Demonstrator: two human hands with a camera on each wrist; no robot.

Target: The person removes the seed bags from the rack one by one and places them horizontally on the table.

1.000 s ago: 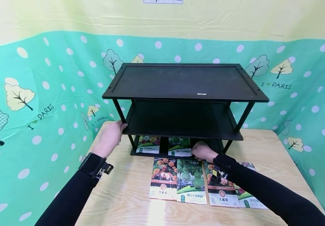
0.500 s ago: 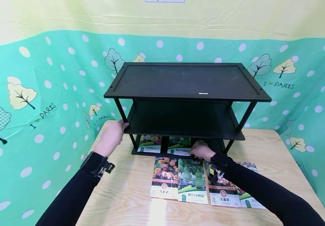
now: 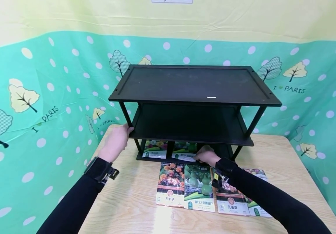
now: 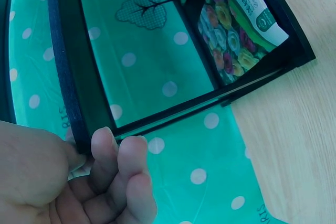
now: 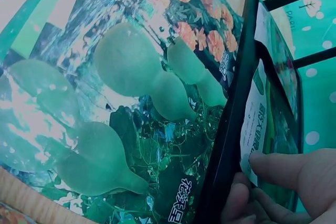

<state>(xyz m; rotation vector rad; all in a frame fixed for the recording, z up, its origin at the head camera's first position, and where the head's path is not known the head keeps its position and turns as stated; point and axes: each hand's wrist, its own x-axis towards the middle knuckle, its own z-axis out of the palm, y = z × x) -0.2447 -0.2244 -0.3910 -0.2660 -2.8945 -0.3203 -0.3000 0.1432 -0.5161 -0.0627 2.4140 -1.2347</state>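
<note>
A black three-tier shelf rack (image 3: 191, 84) stands on the table. My left hand (image 3: 114, 143) grips the left front corner of its middle tier, fingers (image 4: 131, 156) curled at the edge. On the bottom tier lies a seed packet with green gourds (image 3: 183, 156), its right front corner pinched by my right hand (image 3: 207, 155). In the right wrist view my thumb (image 5: 273, 167) lies on that packet's white band, with the other fingers lower at the tier's front edge. A zinnia-like flower seed packet (image 3: 155, 153) lies left of it on the same tier, a dark gap between them.
In front of the rack lie an orange-flower seed packet (image 3: 170, 191), another gourd packet (image 3: 199, 191), a second orange-flower packet (image 3: 232, 208) and a packet partly under my right sleeve (image 3: 258, 208). The wooden table (image 3: 121, 201) is backed by a green dotted cloth (image 3: 54, 143).
My right hand has shifted slightly left along the bottom tier, and the gourd packet has moved a little left with it. My left hand keeps its grip on the rack.
</note>
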